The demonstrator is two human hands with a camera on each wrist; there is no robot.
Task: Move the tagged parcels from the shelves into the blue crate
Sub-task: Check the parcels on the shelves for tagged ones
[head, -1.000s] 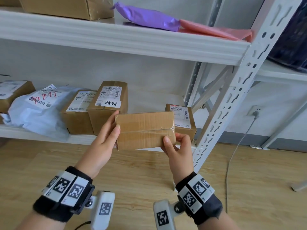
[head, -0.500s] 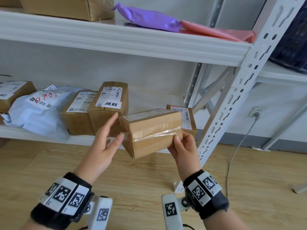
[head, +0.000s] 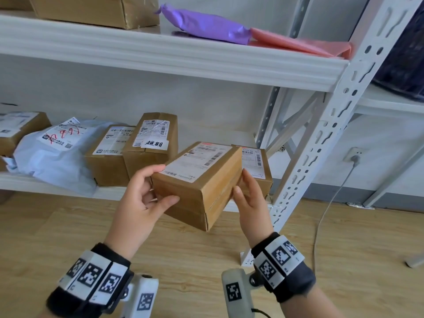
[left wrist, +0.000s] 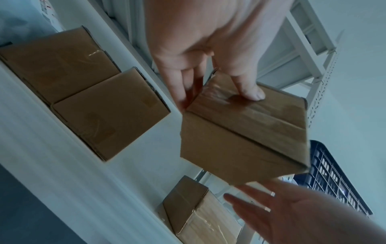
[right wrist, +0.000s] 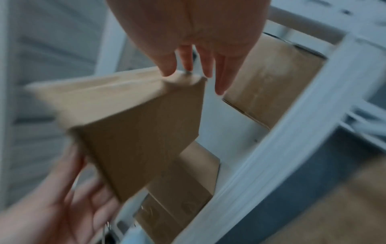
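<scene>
the held parcel (head: pixel 202 180), a brown cardboard box with a white shipping label on its upper face, is in the air in front of the lower shelf (head: pixel 110 192), tilted with one corner pointing down toward 6 o'clock. the left hand (head: pixel 140 200) grasps its 9 o'clock end: the thumb lies on the near side face and the fingers (head: pixel 149 171) curl over the top edge beside the label. the right hand (head: pixel 250 203) is at the 3 o'clock end with fingers nearly straight, flat against that end face. the right wrist view is blurred, and whether every fingertip touches cannot be told.

count on the lower shelf, head view: four cardboard boxes and one pale blue mailer bag (head: pixel 55 154). the boxes are one at 9 o'clock at the frame edge (head: pixel 18 129), two side by side behind the left hand (head: pixel 107 157) (head: pixel 151 143), and one just behind the held parcel at 3 o'clock (head: pixel 254 164). all five carry labels. on the upper shelf (head: pixel 160 53): one large box (head: pixel 96 8), one purple mailer (head: pixel 204 25), one pink mailer (head: pixel 298 43).

the left wrist view alone shows the dark blue crate (left wrist: pixel 334 178), at 4 o'clock beyond the held parcel, and the parcel's taped underside under the thumb. the head view alone shows the labels.
</scene>
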